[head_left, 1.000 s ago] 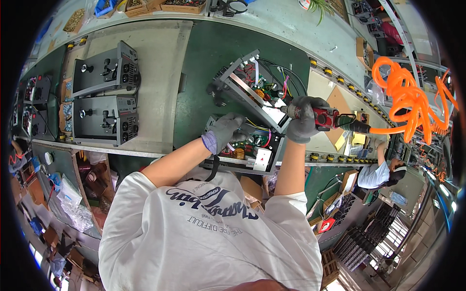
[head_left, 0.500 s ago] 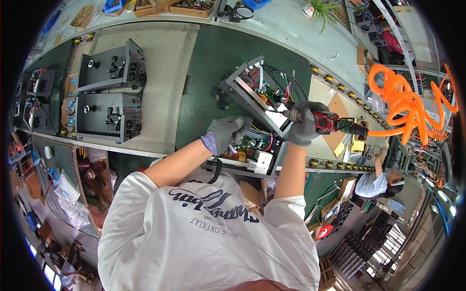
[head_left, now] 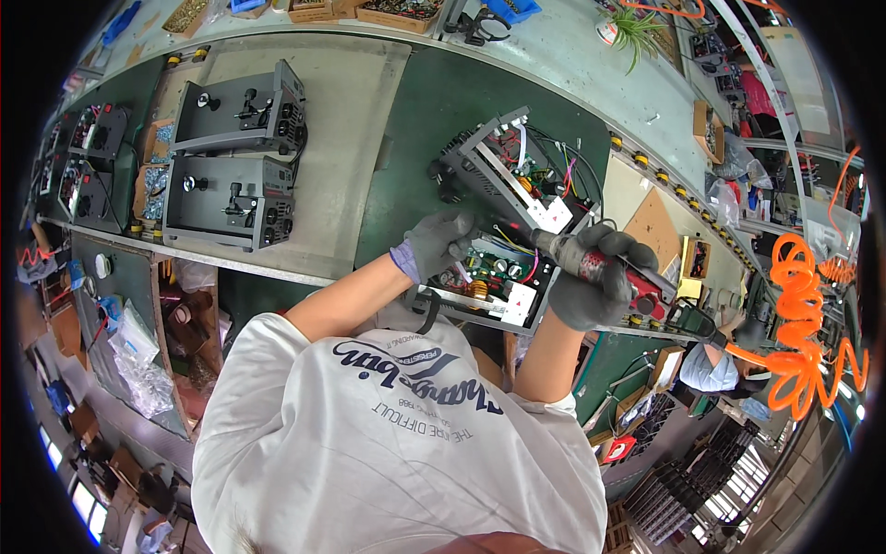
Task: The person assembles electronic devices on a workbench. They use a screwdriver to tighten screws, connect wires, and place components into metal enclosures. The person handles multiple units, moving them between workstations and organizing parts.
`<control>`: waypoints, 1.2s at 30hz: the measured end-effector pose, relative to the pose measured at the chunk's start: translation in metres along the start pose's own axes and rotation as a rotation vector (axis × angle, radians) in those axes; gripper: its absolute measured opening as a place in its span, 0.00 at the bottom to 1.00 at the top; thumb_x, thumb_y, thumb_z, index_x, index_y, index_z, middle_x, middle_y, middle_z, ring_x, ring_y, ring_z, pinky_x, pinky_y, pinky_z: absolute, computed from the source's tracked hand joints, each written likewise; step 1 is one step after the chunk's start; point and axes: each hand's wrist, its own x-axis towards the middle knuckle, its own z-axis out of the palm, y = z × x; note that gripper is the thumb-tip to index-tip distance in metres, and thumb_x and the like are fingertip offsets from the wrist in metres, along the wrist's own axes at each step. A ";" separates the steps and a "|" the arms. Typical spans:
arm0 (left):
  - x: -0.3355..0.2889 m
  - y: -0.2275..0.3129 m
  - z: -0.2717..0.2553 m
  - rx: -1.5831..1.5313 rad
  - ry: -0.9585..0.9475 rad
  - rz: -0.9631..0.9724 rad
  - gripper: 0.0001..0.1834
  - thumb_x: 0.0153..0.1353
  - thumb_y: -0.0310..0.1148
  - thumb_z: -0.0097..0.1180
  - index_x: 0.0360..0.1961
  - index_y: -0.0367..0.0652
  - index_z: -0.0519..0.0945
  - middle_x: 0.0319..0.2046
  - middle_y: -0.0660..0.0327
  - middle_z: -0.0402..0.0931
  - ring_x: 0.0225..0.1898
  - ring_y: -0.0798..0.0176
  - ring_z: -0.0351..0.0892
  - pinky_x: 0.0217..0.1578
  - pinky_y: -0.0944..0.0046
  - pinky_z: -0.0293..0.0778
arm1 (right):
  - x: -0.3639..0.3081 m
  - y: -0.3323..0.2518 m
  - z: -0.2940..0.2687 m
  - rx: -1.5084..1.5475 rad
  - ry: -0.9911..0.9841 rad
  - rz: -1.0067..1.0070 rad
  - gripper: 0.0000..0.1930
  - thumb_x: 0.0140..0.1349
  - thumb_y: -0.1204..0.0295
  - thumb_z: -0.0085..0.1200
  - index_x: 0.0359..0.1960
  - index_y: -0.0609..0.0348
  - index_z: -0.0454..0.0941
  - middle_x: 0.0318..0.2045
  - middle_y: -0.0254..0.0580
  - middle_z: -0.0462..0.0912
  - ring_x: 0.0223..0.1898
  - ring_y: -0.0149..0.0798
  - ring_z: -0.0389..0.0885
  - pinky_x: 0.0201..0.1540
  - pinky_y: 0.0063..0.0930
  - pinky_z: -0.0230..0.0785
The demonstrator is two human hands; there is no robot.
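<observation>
My right hand [head_left: 595, 277], in a grey glove, wraps round a red and grey air screwdriver [head_left: 646, 291]. Its nose points left, over the near one of two opened grey-cased units. My left hand [head_left: 437, 246], also gloved, is closed with its fingertips together near the driver's tip; whatever they pinch is too small to make out. Just below lies the near unit [head_left: 498, 277], showing a circuit board, coloured wires and a white plate. Behind it the far unit [head_left: 517, 171] sits at a slant, with black cables beside it.
Two grey housings with spool holders [head_left: 231, 198] stand on the left. A coiled orange air hose [head_left: 798, 323] hangs at the right. Boxes of small parts [head_left: 397, 11] line the back shelf. Another person [head_left: 711, 369] is at the far right, beyond roller tracks [head_left: 664, 175].
My right hand has pulled the screwdriver back and down from the far unit, tilting it. The orange hose has swung lower. My left hand stays near the units, and the whole view has shifted slightly.
</observation>
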 end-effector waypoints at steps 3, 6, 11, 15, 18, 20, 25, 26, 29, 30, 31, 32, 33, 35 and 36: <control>-0.003 -0.003 -0.003 0.051 0.033 0.059 0.10 0.69 0.37 0.56 0.41 0.43 0.75 0.30 0.62 0.74 0.23 0.76 0.66 0.24 0.77 0.64 | -0.012 -0.002 0.004 0.036 0.051 0.024 0.21 0.53 0.74 0.58 0.52 0.50 0.79 0.37 0.47 0.83 0.34 0.48 0.83 0.39 0.42 0.80; -0.006 -0.003 -0.003 0.111 -0.024 0.088 0.13 0.69 0.39 0.57 0.45 0.39 0.75 0.25 0.64 0.70 0.22 0.76 0.65 0.22 0.76 0.63 | -0.014 -0.009 -0.003 0.048 -0.117 0.056 0.22 0.61 0.74 0.52 0.58 0.49 0.76 0.42 0.47 0.82 0.45 0.51 0.81 0.49 0.59 0.77; -0.011 0.001 0.007 0.162 -0.004 0.071 0.16 0.69 0.42 0.57 0.44 0.38 0.76 0.23 0.65 0.70 0.20 0.76 0.63 0.22 0.74 0.62 | -0.017 -0.012 -0.001 0.037 -0.082 0.078 0.21 0.60 0.72 0.54 0.56 0.50 0.77 0.40 0.47 0.82 0.42 0.49 0.81 0.44 0.48 0.76; -0.016 0.002 0.013 0.285 0.087 0.044 0.19 0.69 0.43 0.58 0.46 0.36 0.77 0.26 0.63 0.74 0.21 0.75 0.65 0.22 0.73 0.64 | -0.017 -0.017 0.008 0.024 -0.066 0.083 0.19 0.59 0.71 0.55 0.54 0.51 0.78 0.39 0.47 0.82 0.41 0.49 0.81 0.44 0.43 0.75; -0.016 0.003 0.020 0.517 0.229 0.021 0.19 0.68 0.42 0.59 0.48 0.35 0.77 0.28 0.62 0.77 0.21 0.75 0.67 0.22 0.73 0.65 | -0.017 -0.021 0.007 -0.044 -0.031 0.082 0.19 0.58 0.71 0.56 0.53 0.53 0.79 0.39 0.47 0.82 0.39 0.48 0.81 0.43 0.42 0.75; -0.017 0.003 0.020 0.610 0.242 0.012 0.19 0.68 0.41 0.59 0.49 0.35 0.77 0.29 0.61 0.78 0.22 0.75 0.68 0.22 0.73 0.65 | -0.019 -0.022 0.007 -0.030 0.022 0.070 0.18 0.58 0.71 0.56 0.52 0.53 0.79 0.39 0.47 0.82 0.39 0.47 0.81 0.42 0.41 0.75; -0.020 0.004 0.028 0.240 0.144 -0.103 0.20 0.68 0.41 0.60 0.50 0.35 0.77 0.30 0.63 0.77 0.23 0.75 0.69 0.20 0.75 0.64 | -0.024 -0.024 0.011 0.026 0.146 0.059 0.18 0.54 0.72 0.56 0.50 0.51 0.79 0.34 0.46 0.82 0.34 0.47 0.81 0.40 0.40 0.76; -0.019 0.002 0.027 0.131 0.127 -0.131 0.21 0.68 0.43 0.59 0.50 0.35 0.77 0.31 0.62 0.77 0.23 0.75 0.69 0.20 0.75 0.63 | -0.024 -0.024 0.008 0.050 0.110 0.055 0.18 0.56 0.72 0.56 0.50 0.52 0.79 0.36 0.46 0.82 0.36 0.47 0.81 0.41 0.40 0.76; -0.014 0.000 0.031 -0.072 0.149 -0.213 0.24 0.69 0.48 0.56 0.49 0.35 0.77 0.31 0.60 0.77 0.23 0.73 0.68 0.19 0.77 0.61 | -0.017 -0.023 -0.008 0.017 0.085 0.026 0.16 0.58 0.71 0.55 0.50 0.51 0.79 0.37 0.45 0.83 0.38 0.47 0.82 0.42 0.40 0.76; -0.015 0.003 0.039 -0.055 0.203 -0.240 0.25 0.69 0.50 0.55 0.49 0.36 0.77 0.31 0.59 0.77 0.23 0.73 0.68 0.18 0.77 0.61 | -0.014 -0.022 -0.014 -0.015 0.091 0.011 0.16 0.58 0.72 0.55 0.50 0.51 0.79 0.37 0.45 0.83 0.38 0.46 0.82 0.42 0.39 0.76; -0.015 0.005 0.044 -0.038 0.256 -0.267 0.26 0.70 0.52 0.54 0.49 0.36 0.77 0.32 0.58 0.77 0.23 0.72 0.67 0.18 0.78 0.60 | -0.012 -0.018 -0.020 -0.064 0.201 -0.038 0.16 0.58 0.74 0.53 0.49 0.51 0.79 0.36 0.45 0.83 0.36 0.45 0.82 0.41 0.39 0.76; -0.015 0.002 0.039 0.010 0.303 -0.251 0.25 0.70 0.52 0.53 0.49 0.38 0.77 0.33 0.57 0.78 0.23 0.72 0.67 0.17 0.77 0.59 | -0.006 -0.016 -0.022 -0.206 0.261 -0.066 0.15 0.56 0.75 0.51 0.47 0.52 0.78 0.35 0.45 0.82 0.34 0.44 0.82 0.40 0.39 0.75; -0.015 -0.003 0.027 0.059 0.348 -0.239 0.25 0.70 0.53 0.52 0.49 0.39 0.77 0.34 0.56 0.78 0.22 0.71 0.67 0.17 0.77 0.59 | 0.000 -0.015 -0.023 -0.279 0.308 -0.056 0.14 0.55 0.75 0.51 0.45 0.53 0.77 0.34 0.45 0.82 0.34 0.44 0.82 0.40 0.39 0.76; -0.013 -0.010 0.007 0.121 0.431 -0.242 0.19 0.70 0.50 0.52 0.47 0.44 0.77 0.35 0.57 0.77 0.23 0.70 0.69 0.14 0.77 0.56 | 0.013 -0.005 -0.035 -0.473 0.424 -0.111 0.12 0.53 0.74 0.52 0.40 0.58 0.75 0.32 0.46 0.81 0.32 0.43 0.82 0.39 0.38 0.77; -0.014 -0.010 0.010 0.145 0.448 -0.229 0.20 0.71 0.49 0.51 0.46 0.41 0.77 0.33 0.57 0.77 0.23 0.71 0.69 0.14 0.77 0.57 | 0.016 -0.002 -0.044 -0.498 0.415 -0.117 0.12 0.53 0.74 0.53 0.40 0.59 0.75 0.31 0.46 0.81 0.32 0.43 0.82 0.38 0.37 0.77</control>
